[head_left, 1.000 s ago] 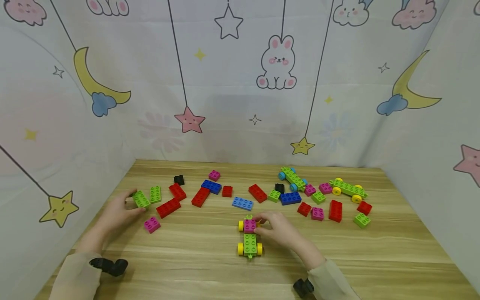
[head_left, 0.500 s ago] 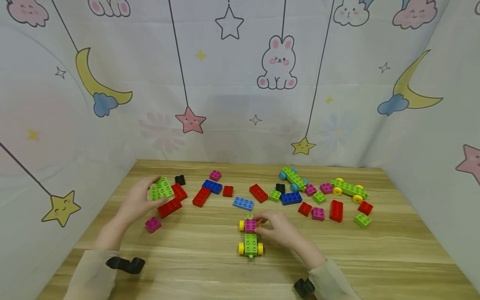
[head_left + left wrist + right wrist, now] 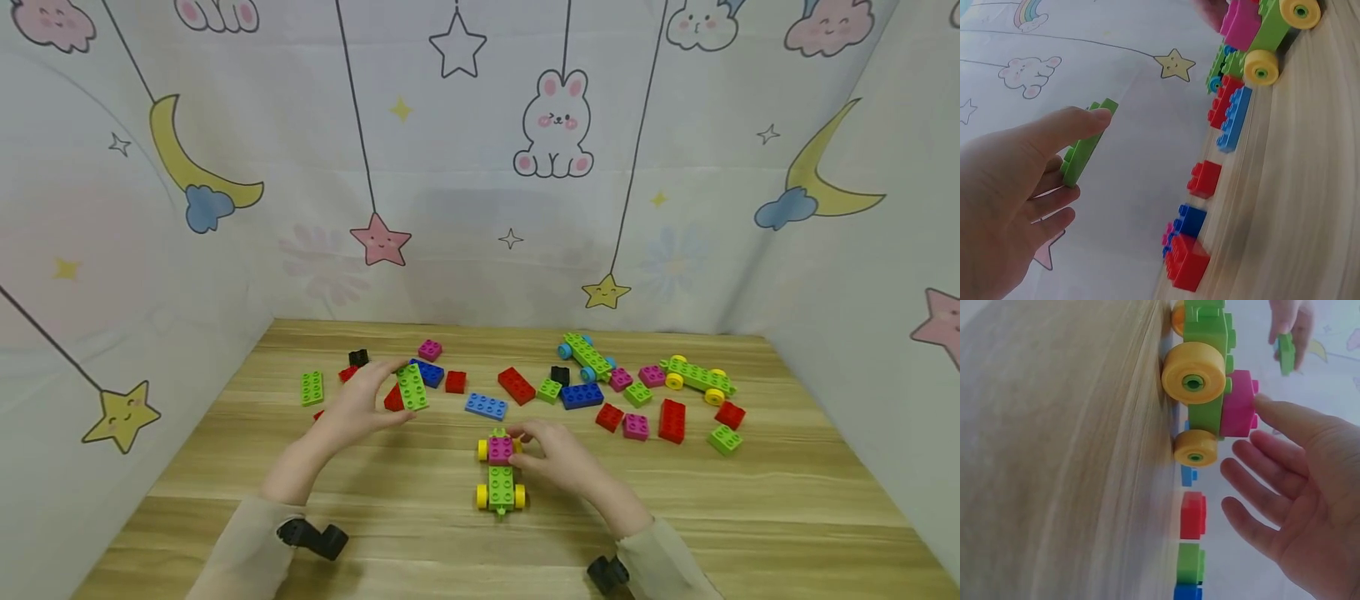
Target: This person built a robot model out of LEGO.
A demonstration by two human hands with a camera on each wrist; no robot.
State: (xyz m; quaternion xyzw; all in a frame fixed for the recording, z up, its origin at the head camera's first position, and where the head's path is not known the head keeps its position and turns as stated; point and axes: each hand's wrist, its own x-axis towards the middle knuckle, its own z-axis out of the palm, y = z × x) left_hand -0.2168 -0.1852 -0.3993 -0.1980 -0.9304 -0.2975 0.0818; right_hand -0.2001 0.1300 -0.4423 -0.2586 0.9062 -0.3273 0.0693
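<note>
Soft, even light; the wrist views look hazier

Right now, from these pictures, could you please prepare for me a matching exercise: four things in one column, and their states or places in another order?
1. Left hand
2. Right hand
3. Front car
4. Light blue brick

A. stands on yellow wheels
B. lies on the table beyond the car
C. holds a green brick in the air
D. is at the car's pink brick

Pairs: 1-C, 2-D, 3-A, 4-B
</note>
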